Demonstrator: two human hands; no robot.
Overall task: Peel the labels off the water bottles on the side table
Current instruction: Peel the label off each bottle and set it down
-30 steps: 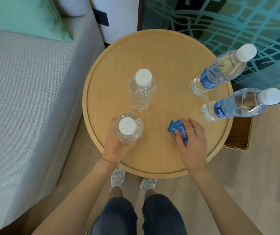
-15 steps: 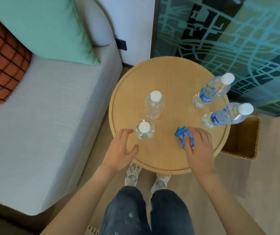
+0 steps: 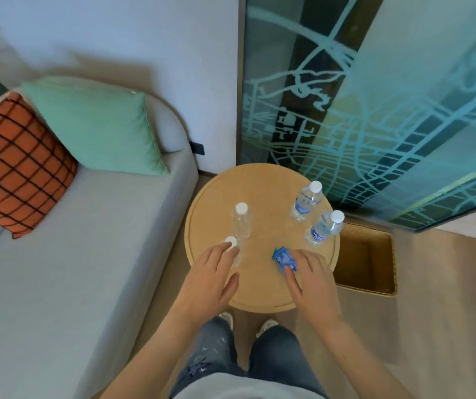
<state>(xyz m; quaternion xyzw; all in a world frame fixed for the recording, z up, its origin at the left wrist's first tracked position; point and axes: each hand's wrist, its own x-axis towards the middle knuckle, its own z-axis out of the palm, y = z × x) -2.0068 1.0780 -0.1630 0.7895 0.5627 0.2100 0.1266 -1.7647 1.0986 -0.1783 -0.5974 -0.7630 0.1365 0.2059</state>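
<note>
On the round wooden side table (image 3: 262, 188) stand two bare clear bottles: one at the near left (image 3: 233, 245) and one behind it (image 3: 242, 220). Two bottles with blue labels stand at the right: the far one (image 3: 305, 201) and the near one (image 3: 323, 228). Crumpled blue peeled labels (image 3: 284, 259) lie on the table under the fingertips of my right hand (image 3: 311, 283). My left hand (image 3: 212, 279) hovers open beside the near-left bare bottle, partly covering it, with no grip on it.
A grey sofa (image 3: 87, 254) with a green cushion (image 3: 98, 125) and an orange checked cushion (image 3: 15, 165) is at the left. A wicker basket (image 3: 366, 260) sits on the floor right of the table. A patterned glass panel (image 3: 375, 110) stands behind.
My left hand let go of the near-left bare bottle and drew back open. My head rose and pulled away, so the table looks smaller. My right hand stays on the peeled labels.
</note>
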